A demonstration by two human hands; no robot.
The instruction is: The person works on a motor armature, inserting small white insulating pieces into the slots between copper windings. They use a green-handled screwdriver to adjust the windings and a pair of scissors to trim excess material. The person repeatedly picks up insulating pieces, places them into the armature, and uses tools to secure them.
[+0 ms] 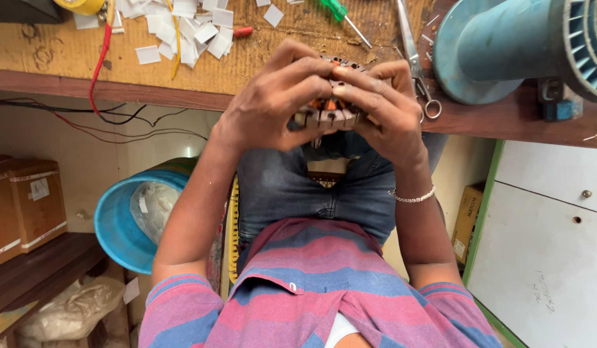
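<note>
Both my hands hold a small round motor stator point(329, 116) with grey metal teeth and orange-copper windings, just in front of the wooden workbench edge point(150, 90). My left hand point(269, 106) wraps its left side, fingers curled over the top. My right hand point(392, 109), with a silver bracelet at the wrist, grips the right side, fingertips pressing on the windings. Most of the stator is hidden by my fingers. My jeans and striped shirt are below.
On the bench lie white paper slips point(182, 29), a green-handled screwdriver point(340, 14), scissors point(414, 58), a red wire point(100, 64) and a teal motor housing point(517, 45). Below are a blue bucket point(118, 225), cardboard boxes point(28, 200) and a white cabinet point(549, 245).
</note>
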